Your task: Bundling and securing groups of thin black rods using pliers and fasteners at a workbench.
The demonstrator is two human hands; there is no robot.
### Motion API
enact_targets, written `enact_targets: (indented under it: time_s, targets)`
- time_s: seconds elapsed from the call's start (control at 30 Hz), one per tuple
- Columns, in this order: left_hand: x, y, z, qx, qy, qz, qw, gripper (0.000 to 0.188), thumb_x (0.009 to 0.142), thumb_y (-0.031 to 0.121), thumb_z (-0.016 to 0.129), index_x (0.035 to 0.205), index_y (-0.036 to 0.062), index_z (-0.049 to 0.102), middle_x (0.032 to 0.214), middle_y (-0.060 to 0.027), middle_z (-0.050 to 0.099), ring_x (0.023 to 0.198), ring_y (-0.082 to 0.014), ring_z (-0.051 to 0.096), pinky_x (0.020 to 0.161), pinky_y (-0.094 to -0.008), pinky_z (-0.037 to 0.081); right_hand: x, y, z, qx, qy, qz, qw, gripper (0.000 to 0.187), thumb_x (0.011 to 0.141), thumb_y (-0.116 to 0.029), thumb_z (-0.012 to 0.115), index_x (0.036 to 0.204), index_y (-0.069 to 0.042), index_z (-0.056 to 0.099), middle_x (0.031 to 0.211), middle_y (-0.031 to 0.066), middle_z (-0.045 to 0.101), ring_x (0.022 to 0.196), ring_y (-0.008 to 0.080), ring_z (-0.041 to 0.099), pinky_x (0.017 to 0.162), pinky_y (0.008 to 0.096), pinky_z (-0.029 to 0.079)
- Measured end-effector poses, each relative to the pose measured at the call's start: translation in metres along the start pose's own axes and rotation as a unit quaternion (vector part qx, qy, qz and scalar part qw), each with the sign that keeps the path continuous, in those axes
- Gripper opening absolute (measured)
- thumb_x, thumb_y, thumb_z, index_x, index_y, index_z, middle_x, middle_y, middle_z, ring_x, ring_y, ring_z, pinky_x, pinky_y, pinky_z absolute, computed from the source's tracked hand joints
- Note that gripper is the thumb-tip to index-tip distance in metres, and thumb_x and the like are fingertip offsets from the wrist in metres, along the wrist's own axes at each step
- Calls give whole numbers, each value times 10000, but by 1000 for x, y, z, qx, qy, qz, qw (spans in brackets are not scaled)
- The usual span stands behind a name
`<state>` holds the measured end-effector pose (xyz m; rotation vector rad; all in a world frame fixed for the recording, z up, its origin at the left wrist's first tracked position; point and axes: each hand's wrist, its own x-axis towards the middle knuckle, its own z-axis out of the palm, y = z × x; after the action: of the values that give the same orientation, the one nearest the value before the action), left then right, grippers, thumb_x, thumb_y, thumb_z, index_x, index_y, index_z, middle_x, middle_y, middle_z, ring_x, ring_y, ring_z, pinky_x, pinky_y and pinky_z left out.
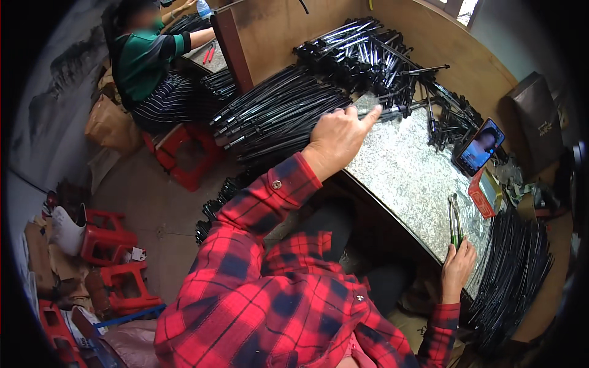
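On the left, my left hand [342,140] is closed around a slim black rod [399,112], which points right over the speckled tabletop [392,161]. My thumb lies along it, and the fingertips are partly hidden. Beside that hand is a thick stack of long black rods [279,110] with shiny metal ends. My right hand [459,265], at the table's near right edge, grips green-handled pliers [454,224]. Their metal jaws point away from me over the tabletop. A bundle of thin black rods [512,270] lies just right of that hand.
Tangled black-and-silver rod assemblies [368,55] pile up at the back. A propped phone [481,147] and a red box [483,193] stand on the right. Another person [144,73] sits at the upper left. Red stools [190,156] and bags are on the floor at left.
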<state>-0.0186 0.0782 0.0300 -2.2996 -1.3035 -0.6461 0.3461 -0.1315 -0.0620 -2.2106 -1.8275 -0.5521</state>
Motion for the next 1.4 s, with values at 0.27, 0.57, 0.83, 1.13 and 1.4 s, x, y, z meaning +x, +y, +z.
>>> enact_targets:
  time_s: [0.27,0.57,0.83,1.13,1.4]
  targets:
    - [-14,-61,87,49,-92,-58,993,539,820,42,510,1328,218,471,820,-128,583,674,-264,642,561,-350,534,1,-5,-2,24,-3,7,1000,437,912,-194,563,1264,49,474,1106,202,515,1027,359,492,878,431,411]
    - [0,-120,109,66,-122,-171,975,413,886,73,438,1277,195,488,896,-173,629,767,-319,669,624,-398,551,-1,-4,-3,16,20,4,1000,438,892,-190,575,1246,48,476,1127,189,511,1020,349,491,881,434,401]
    - [8,-109,69,2,-136,-156,978,510,829,55,481,1327,159,451,815,-211,623,761,-398,636,652,-497,514,0,-8,-4,47,13,9,999,449,883,-191,587,1248,45,477,1114,177,512,1023,335,489,888,423,396]
    - [41,-207,62,90,-122,-212,965,392,917,114,376,1302,165,431,923,-246,639,864,-443,625,731,-543,496,6,-6,-6,58,40,24,997,429,848,-171,605,1210,41,511,1085,181,526,1011,345,491,880,427,404]
    - [10,-276,180,88,-222,-166,957,584,818,-34,474,1380,88,375,1088,-244,563,1004,-416,558,876,-475,455,4,-4,-20,60,-3,23,998,515,832,-273,638,1211,47,502,1080,151,531,1012,304,504,868,396,416]
